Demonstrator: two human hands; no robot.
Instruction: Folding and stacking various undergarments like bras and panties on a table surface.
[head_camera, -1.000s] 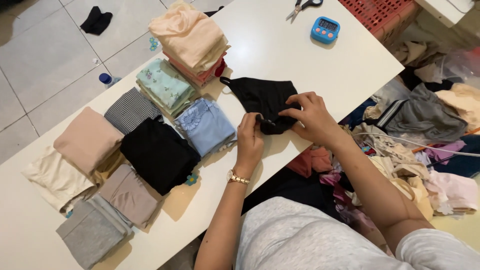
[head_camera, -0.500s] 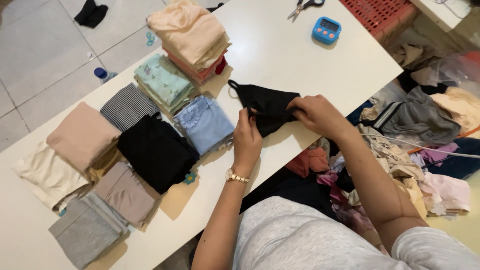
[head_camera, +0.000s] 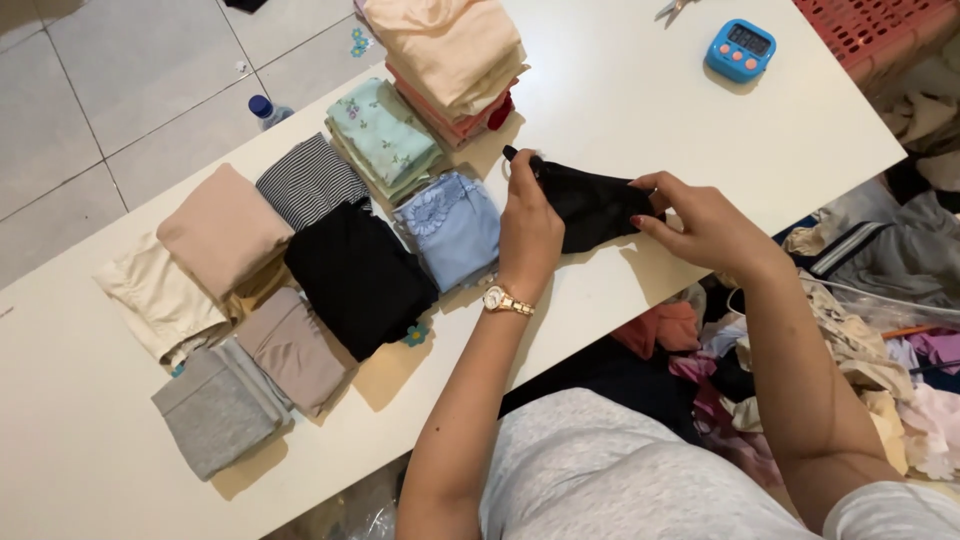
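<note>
The left hand (head_camera: 528, 232) pinched the left end of a small black cloth (head_camera: 590, 200). The right hand (head_camera: 705, 222) pinched its right end with fingers and thumb. The cloth lay stretched between the two hands on the white table (head_camera: 640, 110), near the middle of the view.

At nine o'clock from the cloth, just beside the left hand, sat a folded light blue cloth (head_camera: 452, 228). At eleven o'clock stood a tall stack of peach and pink clothes (head_camera: 450, 50). A blue timer (head_camera: 741, 48) sat at one o'clock, well apart. A folded black pile (head_camera: 358, 275) lay farther off at nine o'clock. A heap of loose clothes (head_camera: 880, 330) lay off the table at four o'clock.
</note>
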